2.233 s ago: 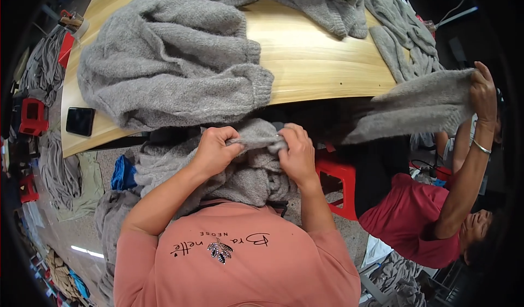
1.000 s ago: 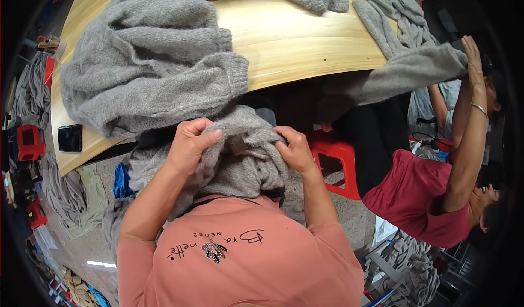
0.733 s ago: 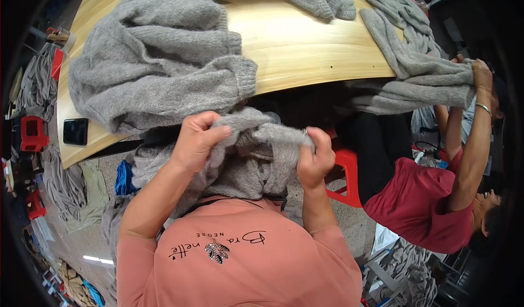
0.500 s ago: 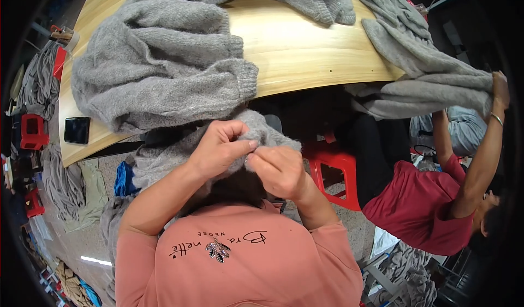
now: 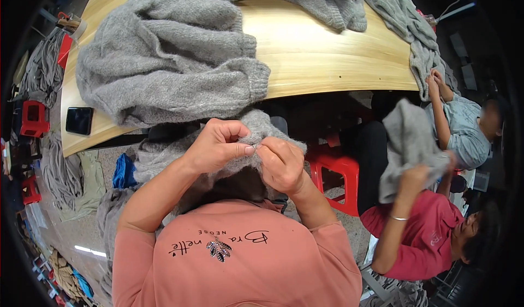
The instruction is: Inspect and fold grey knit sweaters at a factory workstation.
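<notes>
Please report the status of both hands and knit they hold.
Left hand, right hand: pinching grey knit, close together. Knit bunched. Table just beyond, no obstruction seen.

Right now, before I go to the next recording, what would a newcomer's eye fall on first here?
Probably the big heap of grey knitwear on the left part of the pale wooden table. Next, at the centre, the left hand and right hand, fingertips close together, pinching a grey sweater. Then, at right, a co-worker in a dark red shirt with a motion-blurred grey garment.
</notes>
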Demonstrator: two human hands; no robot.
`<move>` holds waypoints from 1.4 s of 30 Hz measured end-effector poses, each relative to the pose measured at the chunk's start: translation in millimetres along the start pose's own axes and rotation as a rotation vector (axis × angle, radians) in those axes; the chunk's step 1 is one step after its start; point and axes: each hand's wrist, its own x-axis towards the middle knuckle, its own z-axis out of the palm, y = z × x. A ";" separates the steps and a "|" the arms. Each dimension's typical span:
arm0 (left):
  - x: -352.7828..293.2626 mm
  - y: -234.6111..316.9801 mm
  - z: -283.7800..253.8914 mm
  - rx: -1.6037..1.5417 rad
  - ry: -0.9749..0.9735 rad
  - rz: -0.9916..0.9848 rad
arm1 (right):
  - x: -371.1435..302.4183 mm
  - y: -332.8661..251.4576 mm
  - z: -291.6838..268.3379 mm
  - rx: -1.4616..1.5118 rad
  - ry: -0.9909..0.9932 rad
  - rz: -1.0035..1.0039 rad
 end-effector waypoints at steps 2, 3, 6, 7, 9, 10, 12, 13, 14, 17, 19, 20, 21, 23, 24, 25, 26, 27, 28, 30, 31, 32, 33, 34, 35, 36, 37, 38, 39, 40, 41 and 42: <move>1.3 0.4 -3.5 -0.162 -0.074 -0.084 | -1.8 -1.4 1.4 -0.033 0.016 -0.068; 0.9 -0.2 -5.2 -0.163 -0.071 -0.084 | -2.1 -2.3 1.5 -0.030 0.015 -0.069; -0.7 -1.1 -7.7 -0.244 -0.057 -0.080 | -3.1 -4.1 0.1 -0.039 0.029 -0.099; -1.5 0.5 -7.4 -0.241 -0.062 -0.075 | -3.5 -3.5 -0.2 -0.055 0.046 -0.103; -2.3 2.7 -6.4 -0.238 -0.067 -0.071 | -3.4 -3.3 -0.3 -0.071 0.063 -0.107; -1.9 3.5 -5.0 -0.225 -0.059 -0.070 | -3.2 -3.8 -0.3 -0.055 0.038 -0.099; -2.7 4.1 -4.4 -0.212 -0.051 -0.069 | -1.0 -4.9 -0.4 -0.039 0.014 -0.091; -3.8 4.2 -4.7 -0.222 -0.044 -0.082 | 2.6 -6.3 -1.0 0.136 0.041 0.086; -4.5 4.0 -5.3 -0.231 -0.036 -0.096 | 5.6 -7.4 -1.7 0.310 0.067 0.264; -9.0 -0.9 -7.8 -0.170 -0.056 -0.114 | 7.5 -5.2 -8.3 0.867 0.006 0.691; -8.7 -2.9 -4.7 -0.158 -0.063 -0.110 | 8.7 -2.6 -7.7 0.781 -0.111 0.682; -9.0 -3.5 -3.4 -0.146 -0.065 -0.103 | 8.7 -1.6 -6.5 0.698 -0.230 0.666; -9.1 -2.5 -3.5 -0.147 -0.064 -0.106 | 4.8 0.6 -1.1 0.640 -0.206 0.612; -9.4 1.0 -3.9 -0.103 -0.053 -0.175 | 0.8 1.2 -2.2 0.639 -0.220 0.677; -10.5 -0.2 -3.6 -0.104 -0.051 -0.178 | 0.3 0.0 -2.2 0.638 -0.235 0.740; -11.2 -2.1 -2.7 -0.021 -0.043 -0.155 | -1.3 -1.0 -0.2 0.641 -0.236 0.743; -12.0 -3.2 -1.9 0.062 -0.035 -0.132 | -3.5 -2.1 3.0 0.728 -0.197 0.839; -11.9 -3.6 -1.4 0.061 -0.035 -0.135 | -4.9 -2.4 4.6 0.814 -0.158 0.935; -11.4 -3.6 -1.1 0.032 -0.001 -0.147 | -4.4 -2.1 4.4 0.815 -0.158 0.938; -11.5 -3.2 -0.2 0.004 0.033 -0.161 | 0.5 -1.6 3.5 0.873 -0.197 1.006; -11.8 -2.8 0.2 -0.001 0.047 -0.160 | 1.4 -0.9 1.5 0.874 -0.197 1.007; -12.1 -2.7 0.6 -0.007 0.062 -0.158 | 1.6 0.6 -1.8 0.802 -0.292 0.920; -11.9 -3.4 1.4 -0.006 0.060 -0.160 | 1.1 1.3 -4.0 0.727 -0.382 0.833; -11.6 -4.4 2.0 -0.002 0.066 -0.171 | 0.1 0.1 -2.5 0.727 -0.381 0.835; -11.3 -5.7 2.8 0.002 0.072 -0.181 | -1.3 -2.2 1.3 0.602 -0.308 0.726; -12.1 -8.5 4.5 0.002 0.073 -0.183 | -3.0 -4.7 5.5 0.479 -0.237 0.617; -13.1 -12.5 6.7 -0.010 0.078 -0.217 | -4.8 -5.7 10.3 0.444 -0.182 0.596; -13.9 -14.7 8.0 -0.022 0.083 -0.251 | -7.8 -6.0 12.7 0.446 -0.182 0.597; -13.3 -14.8 8.1 -0.022 0.084 -0.250 | -10.3 -5.5 14.4 0.499 -0.146 0.699; -12.7 -14.7 8.1 0.002 0.081 -0.230 | -11.0 -5.1 14.9 0.551 -0.110 0.801; -12.0 -14.4 8.3 0.026 0.077 -0.210 | -10.4 -4.3 13.6 0.551 -0.110 0.800; -12.3 -13.7 9.3 0.027 0.078 -0.211 | -9.4 -3.4 11.9 0.589 -0.111 0.813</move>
